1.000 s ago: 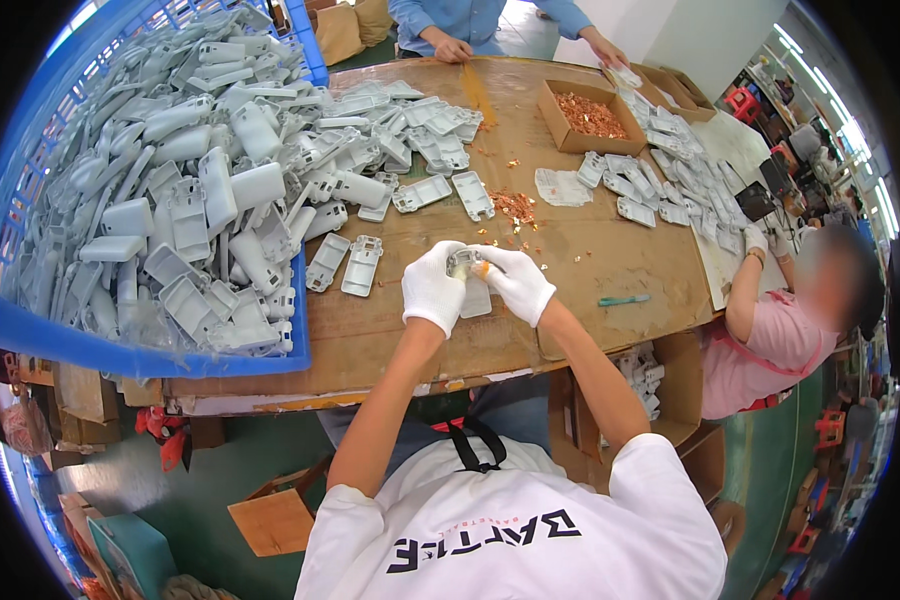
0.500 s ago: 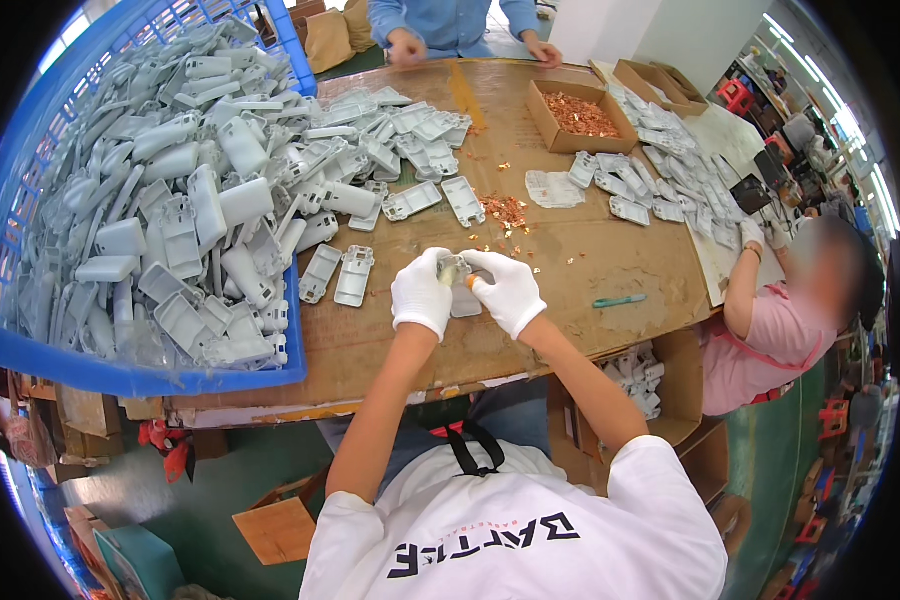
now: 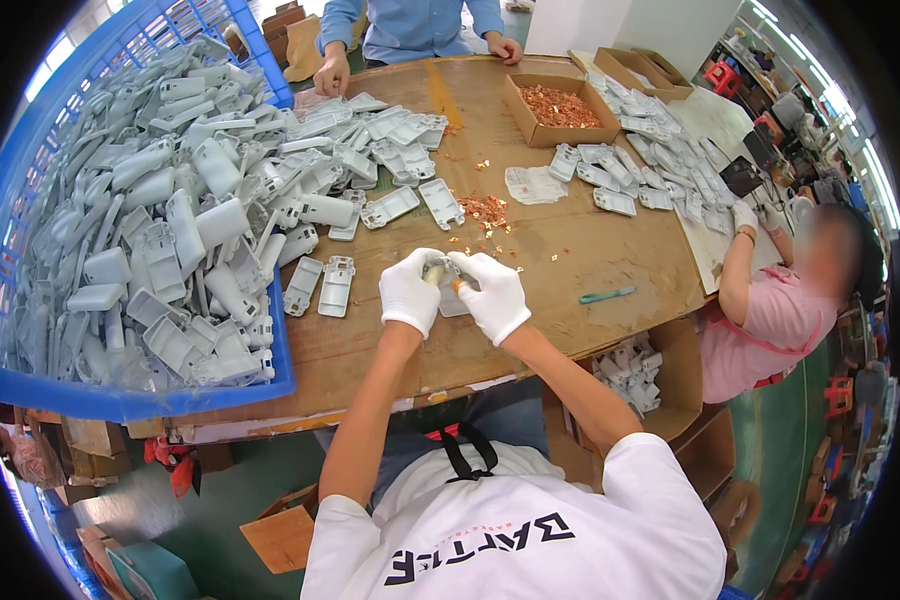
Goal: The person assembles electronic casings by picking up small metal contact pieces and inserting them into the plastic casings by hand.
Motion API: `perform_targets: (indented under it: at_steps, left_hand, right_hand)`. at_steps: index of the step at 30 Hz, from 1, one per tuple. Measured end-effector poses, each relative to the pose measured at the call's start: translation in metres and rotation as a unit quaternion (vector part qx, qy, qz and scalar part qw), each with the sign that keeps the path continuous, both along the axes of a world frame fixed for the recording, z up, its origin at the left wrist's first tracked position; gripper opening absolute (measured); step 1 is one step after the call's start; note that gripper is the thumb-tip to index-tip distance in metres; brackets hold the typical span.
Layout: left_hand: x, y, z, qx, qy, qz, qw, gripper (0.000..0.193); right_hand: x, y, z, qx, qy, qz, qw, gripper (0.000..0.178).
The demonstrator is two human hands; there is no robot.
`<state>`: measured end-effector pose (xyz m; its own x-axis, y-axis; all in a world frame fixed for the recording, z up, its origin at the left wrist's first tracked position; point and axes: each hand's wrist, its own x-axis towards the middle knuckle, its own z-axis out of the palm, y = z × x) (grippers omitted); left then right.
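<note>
White-gloved, my left hand (image 3: 411, 292) and my right hand (image 3: 492, 297) meet above the table, fingers closed round a pale grey plastic housing (image 3: 454, 303). Most of the housing is hidden by the fingers; whether a small copper piece is pinched there too, I cannot make out. An orange covering shows at my right thumb tip. Just beyond my hands lies a loose scatter of small copper-coloured metal pieces (image 3: 484, 210). To the left of my left hand, two separate housings (image 3: 336, 286) rest on the table, hollow side up.
A blue crate (image 3: 140, 402) heaped with housings fills the left, spilling onto the table. At the back stands a cardboard box (image 3: 560, 134) of copper pieces. More housings (image 3: 615, 201) lie right. A teal pen-like tool (image 3: 607, 296) lies nearer. Two co-workers sit across and to the right.
The whole view has shifted slightly. My hands stay together on the housing, with small finger movements. The co-worker across has moved a hand toward the heap of housings.
</note>
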<state>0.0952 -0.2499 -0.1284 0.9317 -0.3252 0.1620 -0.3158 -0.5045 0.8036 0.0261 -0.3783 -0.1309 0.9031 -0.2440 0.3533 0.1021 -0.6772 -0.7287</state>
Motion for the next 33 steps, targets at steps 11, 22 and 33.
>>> perform_targets:
  at_steps: [11,22,33]
  left_hand:
    - [0.091,-0.014,0.01,0.271,-0.197,-0.006,0.942,0.036]
    - [0.073,0.039,-0.031,0.205,-0.279,-0.074,0.935,0.012]
    - [0.062,0.011,-0.001,0.29,0.029,0.078,0.953,0.044]
  right_hand:
    - [0.044,-0.274,0.043,-0.032,0.088,-0.326,0.941,0.017]
    - [0.057,-0.092,-0.012,-0.149,0.034,-0.032,0.988,0.011]
    - [0.083,-0.07,0.01,-0.266,0.279,-0.083,0.919,0.013]
